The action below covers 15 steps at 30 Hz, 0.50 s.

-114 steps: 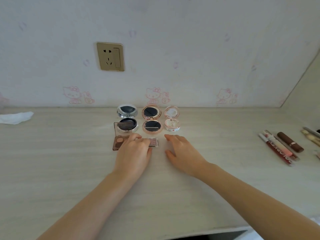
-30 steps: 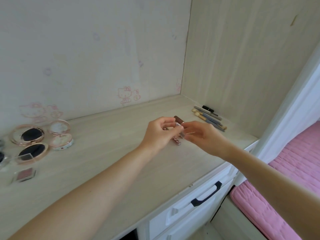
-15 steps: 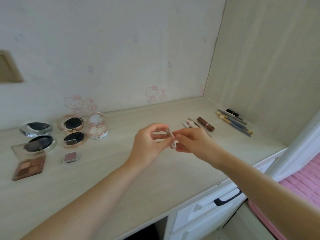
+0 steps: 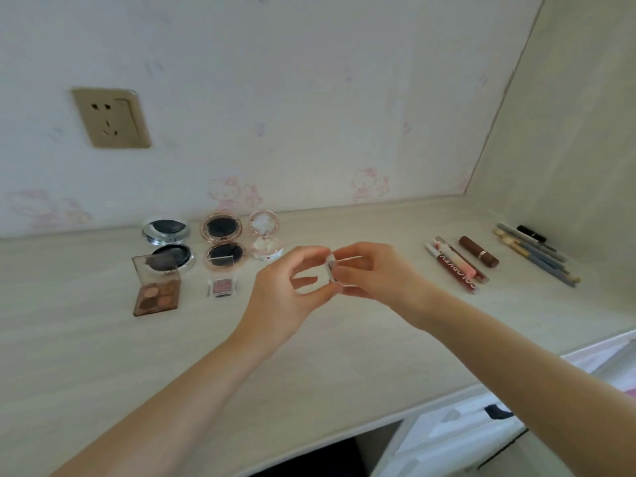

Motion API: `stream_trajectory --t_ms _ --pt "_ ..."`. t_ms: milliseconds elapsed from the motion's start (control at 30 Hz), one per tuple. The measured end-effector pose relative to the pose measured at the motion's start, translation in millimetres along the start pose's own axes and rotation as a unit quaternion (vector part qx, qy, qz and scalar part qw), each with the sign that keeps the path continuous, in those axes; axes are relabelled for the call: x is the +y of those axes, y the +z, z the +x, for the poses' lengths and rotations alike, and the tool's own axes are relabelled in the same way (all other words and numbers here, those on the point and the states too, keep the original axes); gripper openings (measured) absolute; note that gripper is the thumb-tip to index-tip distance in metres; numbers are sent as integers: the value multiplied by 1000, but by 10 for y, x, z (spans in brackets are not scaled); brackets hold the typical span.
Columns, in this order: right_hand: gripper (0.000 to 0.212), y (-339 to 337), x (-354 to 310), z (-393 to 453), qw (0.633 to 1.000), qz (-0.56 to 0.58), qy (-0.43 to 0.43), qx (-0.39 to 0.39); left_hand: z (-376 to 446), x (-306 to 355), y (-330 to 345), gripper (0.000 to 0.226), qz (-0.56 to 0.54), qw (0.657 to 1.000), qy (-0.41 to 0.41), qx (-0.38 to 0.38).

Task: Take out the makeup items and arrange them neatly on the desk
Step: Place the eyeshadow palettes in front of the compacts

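Observation:
My left hand (image 4: pixel 289 294) and my right hand (image 4: pixel 375 273) meet above the middle of the desk (image 4: pixel 103 356) and together pinch a small clear makeup case (image 4: pixel 331 271), seen edge-on. On the desk at the back left stand three open round compacts: a silver one (image 4: pixel 167 242), a rose-gold one (image 4: pixel 223 241) and a pale floral one (image 4: pixel 265 239). In front of them lie an open brown eyeshadow palette (image 4: pixel 156 287) and a small square pink eyeshadow (image 4: pixel 222 287). At the right lie lip gloss tubes (image 4: pixel 454 265), a brown lipstick (image 4: pixel 478 251) and several pencils (image 4: pixel 537 254).
A wall socket (image 4: pixel 110 118) sits on the back wall at the upper left. A side panel closes the desk on the right. Below the front edge at the lower right is a white drawer with a dark handle (image 4: pixel 499 412).
My hands left the palette group, reached right to the lip glosses, picked up the small clear case, and brought it back toward the middle. The view swung right, then back left.

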State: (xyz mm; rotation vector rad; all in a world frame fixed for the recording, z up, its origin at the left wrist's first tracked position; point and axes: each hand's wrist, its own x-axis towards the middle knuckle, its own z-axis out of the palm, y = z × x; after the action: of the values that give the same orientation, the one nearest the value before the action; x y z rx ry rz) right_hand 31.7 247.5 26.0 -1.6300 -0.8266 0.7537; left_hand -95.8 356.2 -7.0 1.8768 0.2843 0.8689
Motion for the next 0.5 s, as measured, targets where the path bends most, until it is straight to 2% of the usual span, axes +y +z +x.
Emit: stream_trajectory --t_ms 133,267,367,500 --pt "28 214 -33 28 996 -63 -68 1 -122 -97 -242 21 -124 981 -136 64" --pt "31 445 -64 39 979 -151 -133 -14 -227 -144 -371 31 -317 907 -270 60" --pt "36 581 -49 36 962 -216 -165 -27 -287 -157 -442 25 -397 869 -290 52" --pt "36 705 3 25 937 -282 -208 -13 -332 -214 -486 23 -438 850 -288 52"
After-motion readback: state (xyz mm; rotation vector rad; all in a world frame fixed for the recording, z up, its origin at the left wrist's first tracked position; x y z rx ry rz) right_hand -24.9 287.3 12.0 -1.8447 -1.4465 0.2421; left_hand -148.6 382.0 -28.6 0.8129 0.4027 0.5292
